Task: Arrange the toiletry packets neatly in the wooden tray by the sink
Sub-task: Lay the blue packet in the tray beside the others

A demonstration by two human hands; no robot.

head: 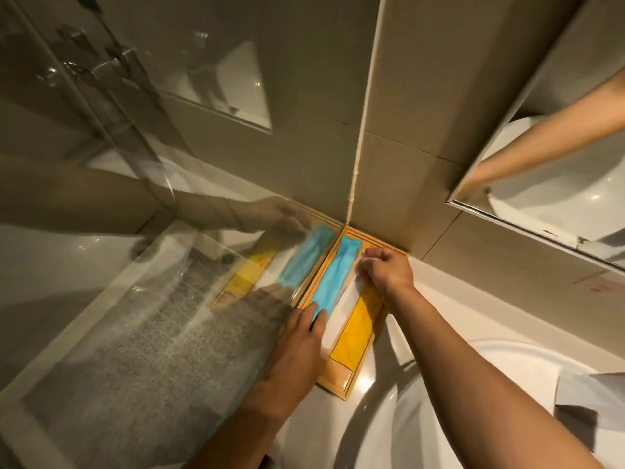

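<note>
A long wooden tray (341, 389) lies in the corner of the counter, against the tiled wall and a glass panel. Inside it, side by side, are a blue packet (334, 275), a white packet (341, 313) and a yellow packet (358, 330), with a pale orange packet (338, 372) at the near end. My left hand (297, 346) rests flat at the tray's left edge, fingertips on the blue packet's near end. My right hand (385, 270) is curled over the far ends of the white and yellow packets, pinching them.
A white round sink (473, 384) curves at the lower right, next to the tray. The glass shower panel (152, 265) on the left mirrors the tray and hands. A mirror (558, 157) hangs at the upper right. Tiled walls close the corner behind.
</note>
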